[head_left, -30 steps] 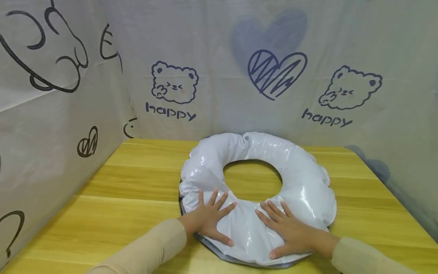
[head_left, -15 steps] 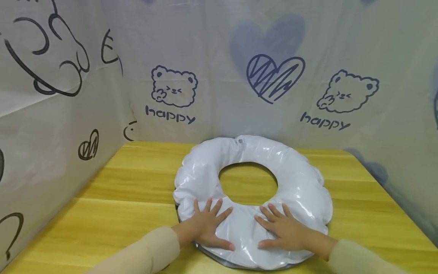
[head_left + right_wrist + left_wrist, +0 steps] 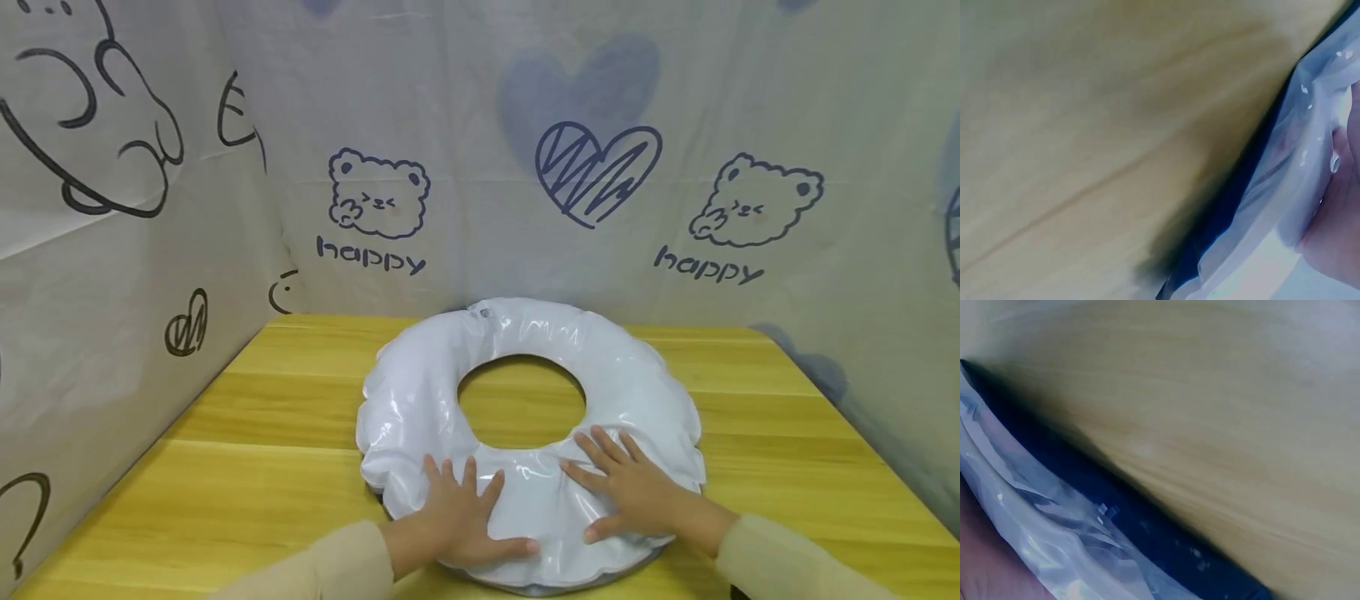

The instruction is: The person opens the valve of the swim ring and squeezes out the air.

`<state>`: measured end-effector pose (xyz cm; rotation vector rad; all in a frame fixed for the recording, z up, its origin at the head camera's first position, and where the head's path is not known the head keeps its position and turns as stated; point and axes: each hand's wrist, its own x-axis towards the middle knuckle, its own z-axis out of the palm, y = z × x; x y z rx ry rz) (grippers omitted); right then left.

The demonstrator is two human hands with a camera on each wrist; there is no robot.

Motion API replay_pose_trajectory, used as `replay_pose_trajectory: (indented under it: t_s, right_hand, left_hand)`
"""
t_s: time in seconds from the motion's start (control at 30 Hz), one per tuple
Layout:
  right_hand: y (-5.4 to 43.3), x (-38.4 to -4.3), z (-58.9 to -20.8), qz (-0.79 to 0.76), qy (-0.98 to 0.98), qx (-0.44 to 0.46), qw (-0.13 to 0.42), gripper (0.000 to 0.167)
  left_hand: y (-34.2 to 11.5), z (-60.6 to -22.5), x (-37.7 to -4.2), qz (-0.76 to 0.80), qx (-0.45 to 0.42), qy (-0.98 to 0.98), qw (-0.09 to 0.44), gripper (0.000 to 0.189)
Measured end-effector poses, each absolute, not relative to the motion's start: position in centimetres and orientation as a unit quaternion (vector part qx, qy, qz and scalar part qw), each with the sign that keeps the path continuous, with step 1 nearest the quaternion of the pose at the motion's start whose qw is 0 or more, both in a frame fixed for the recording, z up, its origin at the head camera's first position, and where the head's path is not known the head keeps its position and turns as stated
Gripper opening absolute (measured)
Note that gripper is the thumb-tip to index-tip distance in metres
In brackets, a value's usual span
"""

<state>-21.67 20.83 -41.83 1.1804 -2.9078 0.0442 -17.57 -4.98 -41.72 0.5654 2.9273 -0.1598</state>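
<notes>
A glossy white inflatable swim ring (image 3: 645, 367) lies flat in the head view, its near part creased and flatter than the rest. At its far edge a small valve (image 3: 484, 313) shows. My left hand (image 3: 463, 518) rests spread on the near left of the ring, thumb pointing right. On the near right, my right hand (image 3: 637, 492) presses with fingers fanned out. Both wrist views show the ring's clear seam edge and dark underside, with part of the left palm (image 3: 991, 562) and of the right palm (image 3: 1335, 231) against the white vinyl.
The ring lies on a yellow wood-grain table (image 3: 285, 417). Behind it hangs a pale cloth backdrop (image 3: 480, 242) with bears and hearts, and another patterned cloth (image 3: 90, 292) runs along the left side. A small dark object (image 3: 738, 593) shows by the right sleeve.
The ring has shifted left and turned a little anticlockwise, its valve moving left along the far edge. Both hands stay spread on it, the left slightly nearer the front edge.
</notes>
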Motion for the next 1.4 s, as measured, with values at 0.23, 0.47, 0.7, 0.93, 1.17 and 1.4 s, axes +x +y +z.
replay_pose_trajectory:
  t_s: [0.23,0.47,0.7,0.93,1.17,1.4]
  right_hand:
    - [22.2,-22.8,-40.9,0.034,-0.918,0.394,-0.014,0.086]
    - [22.4,-23.5,-39.7,0.110,-0.905,0.410,-0.010,0.076]
    - [21.9,-23.8,-41.0,0.123,-0.930,0.344,0.031,0.095]
    - [21.2,-24.4,-42.8,0.118,-0.941,0.316,-0.004,0.097]
    - [20.5,-24.9,-42.9,0.103,-0.946,0.306,-0.033,0.099]
    - [20.2,-24.9,-42.6,0.096,-0.952,0.285,-0.063,0.098]
  left_hand:
    - [-4.2,-41.2,-16.3,-0.058,0.216,0.973,0.064,0.092]
    - [-6.1,-41.0,-16.6,-0.032,0.258,0.965,-0.044,0.082]
    - [-10.3,-41.5,-19.2,-0.023,0.285,0.950,-0.125,0.097]
    - [-11.3,-42.5,-20.6,-0.017,0.285,0.953,-0.103,0.109]
    - [-10.8,-43.3,-21.0,-0.039,0.269,0.959,-0.078,0.108]
    - [-10.3,-43.4,-21.3,-0.051,0.245,0.968,-0.030,0.107]
